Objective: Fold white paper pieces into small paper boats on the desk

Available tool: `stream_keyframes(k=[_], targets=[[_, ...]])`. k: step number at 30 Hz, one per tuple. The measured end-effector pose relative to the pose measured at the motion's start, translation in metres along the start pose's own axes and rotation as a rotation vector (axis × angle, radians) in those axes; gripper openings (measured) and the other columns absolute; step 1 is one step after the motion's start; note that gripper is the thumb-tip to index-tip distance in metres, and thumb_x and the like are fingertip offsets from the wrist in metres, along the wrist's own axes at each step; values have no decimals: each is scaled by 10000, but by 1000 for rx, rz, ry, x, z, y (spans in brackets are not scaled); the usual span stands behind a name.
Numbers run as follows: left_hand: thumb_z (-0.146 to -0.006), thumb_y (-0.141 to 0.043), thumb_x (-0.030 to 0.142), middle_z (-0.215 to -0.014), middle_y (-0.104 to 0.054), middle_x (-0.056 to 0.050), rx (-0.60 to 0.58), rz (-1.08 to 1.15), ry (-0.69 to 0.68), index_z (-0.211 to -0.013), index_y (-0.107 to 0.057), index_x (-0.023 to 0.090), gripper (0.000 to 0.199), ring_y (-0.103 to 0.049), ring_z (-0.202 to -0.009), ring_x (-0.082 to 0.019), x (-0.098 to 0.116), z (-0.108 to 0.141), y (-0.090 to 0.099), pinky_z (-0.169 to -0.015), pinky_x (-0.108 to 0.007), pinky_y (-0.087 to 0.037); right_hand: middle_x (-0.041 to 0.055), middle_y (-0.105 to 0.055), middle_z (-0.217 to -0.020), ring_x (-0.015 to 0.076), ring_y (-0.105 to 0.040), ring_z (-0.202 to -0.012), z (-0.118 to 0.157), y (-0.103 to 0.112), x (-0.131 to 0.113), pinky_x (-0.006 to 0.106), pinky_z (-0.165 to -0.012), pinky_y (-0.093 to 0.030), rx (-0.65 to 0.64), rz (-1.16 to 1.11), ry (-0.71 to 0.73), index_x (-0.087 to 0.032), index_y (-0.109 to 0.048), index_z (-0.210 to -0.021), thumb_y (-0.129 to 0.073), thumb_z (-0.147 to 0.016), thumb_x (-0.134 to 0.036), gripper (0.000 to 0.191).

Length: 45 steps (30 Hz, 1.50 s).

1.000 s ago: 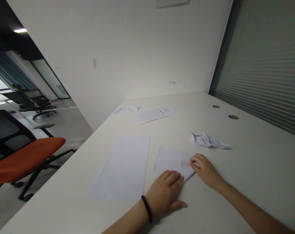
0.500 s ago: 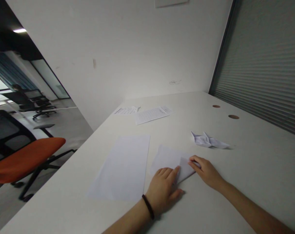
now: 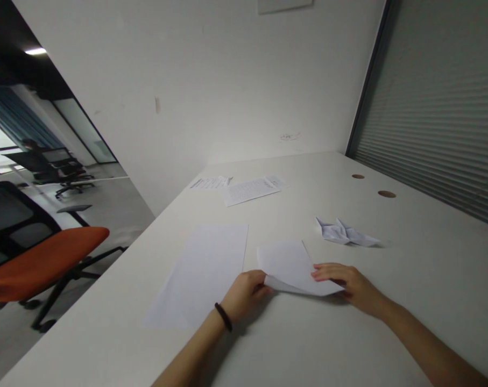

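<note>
The folded white sheet [image 3: 296, 271] lay on the white worktop [image 3: 429, 279] and serves here as the reference point for all positions. Its upper layer was bowed and curved above a lower flap, so the sheet was not lying flat.

The left hand [image 3: 246, 294], wearing a black wristband [image 3: 223, 316], was at the left end of the folded sheet. Its fingers were curled and closed against the paper edge; this view did not establish whether they pinched the paper or only touched it. The right hand [image 3: 344, 283] was at the right end, with its fingers extended, nearly together and resting on the upper layer. No firm grip was visible.

A flat blank sheet [image 3: 199, 274] lay just left of the folded sheet. A folded paper model [image 3: 344, 233] sat beyond it and to the right. Two printed sheets [image 3: 252, 191] lay farther beyond it.

Caution: the bowed layer appeared to be restrained only at its ends. If either hand relaxed, the paper could spring open and lose its alignment. Uneven pressure could set a crease off line. On this smooth surface, the sheet could also slip sideways against the flat blank sheet.
</note>
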State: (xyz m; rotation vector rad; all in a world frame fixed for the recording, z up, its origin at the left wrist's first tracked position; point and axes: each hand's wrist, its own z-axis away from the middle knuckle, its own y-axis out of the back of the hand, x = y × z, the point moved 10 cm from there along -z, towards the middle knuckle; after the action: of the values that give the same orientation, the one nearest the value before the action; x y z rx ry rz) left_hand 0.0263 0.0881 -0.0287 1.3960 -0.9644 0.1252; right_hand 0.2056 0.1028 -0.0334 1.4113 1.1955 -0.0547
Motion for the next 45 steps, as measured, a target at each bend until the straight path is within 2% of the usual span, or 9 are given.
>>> stream_keyframes(k=[3, 6, 9, 14, 18, 21, 27, 36, 45], targets=[[-846, -457, 225, -790, -624, -32, 54, -21, 67, -801, -600, 146, 169, -563, -729, -154, -6, -1, 3, -661, -240, -420, 44, -642, -802, 180, -589, -769, -2, 4, 8, 301, -689, -463, 83, 14, -150, -205, -618, -749, -440, -836, -343, 241], [-820, -496, 276, -774, -612, -44, 173, -136, 172, -748, -568, 149, 163, -553, -742, -184, -14, 2, 11, -681, -282, -405, -16, -517, -570, 127, -479, -531, -2, 3, 15, 234, -488, -367, 147, 56, -287, -197, -474, -588, -404, -839, -384, 320], [-779, -551, 303, -718, -611, -22, 224, -90, 291, -860, -530, 153, 172, -557, -678, -174, -25, 5, 13, -660, -277, -400, -58, -406, -474, 105, -393, -454, -1, 1, 21, 218, -438, -282, 200, 52, -369, -209, -379, -566, -389, -828, -399, 323], [-792, -528, 273, -669, -615, 13, 274, -41, 355, -1131, -421, 150, 376, -571, -665, -162, -31, 4, 11, -664, -262, -391, -20, -555, -540, 142, -506, -504, -4, 1, 32, 238, -498, -339, 281, 61, -454, -197, -509, -723, -426, -778, -399, 225], [-784, -533, 254, -707, -629, 11, 287, -199, 367, -1174, -421, 163, 416, -573, -728, -173, -26, 1, 12, -760, -300, -365, -4, -584, -552, 166, -537, -512, -7, 2, 35, 257, -514, -367, 293, 178, -510, -152, -568, -989, -433, -744, -348, 341], [-796, -518, 257, -722, -639, 11, 249, -288, 359, -1123, -485, 197, 333, -573, -763, -181, -22, -1, 10, -776, -315, -344, -9, -576, -557, 155, -525, -499, -9, 1, 30, 255, -518, -373, 277, 264, -497, -134, -544, -1108, -410, -746, -298, 419], [-840, -452, 301, -696, -641, 8, 203, -300, 350, -984, -609, 272, 215, -562, -745, -178, -14, 0, 10, -726, -306, -328, 50, -628, -672, 151, -544, -557, -12, -2, 17, 259, -570, -397, 258, 407, -399, -151, -657, -970, -369, -768, -237, 362], [-815, -467, 320, -795, -670, -3, 90, -348, 346, -1013, -625, 330, 254, -539, -827, -202, -10, 4, 5, -731, -317, -310, 47, -633, -685, 144, -553, -571, -14, -9, 19, 245, -571, -384, 180, 490, -363, -178, -648, -1020, -384, -799, -223, 347], [-826, -464, 261, -796, -675, 16, 79, -403, 341, -966, -629, 344, 232, -549, -811, -192, -8, -1, 3, -723, -313, -306, 50, -644, -740, 160, -599, -656, -17, -13, 22, 249, -604, -398, 124, 520, -398, -191, -621, -1069, -391, -816, -197, 342]])
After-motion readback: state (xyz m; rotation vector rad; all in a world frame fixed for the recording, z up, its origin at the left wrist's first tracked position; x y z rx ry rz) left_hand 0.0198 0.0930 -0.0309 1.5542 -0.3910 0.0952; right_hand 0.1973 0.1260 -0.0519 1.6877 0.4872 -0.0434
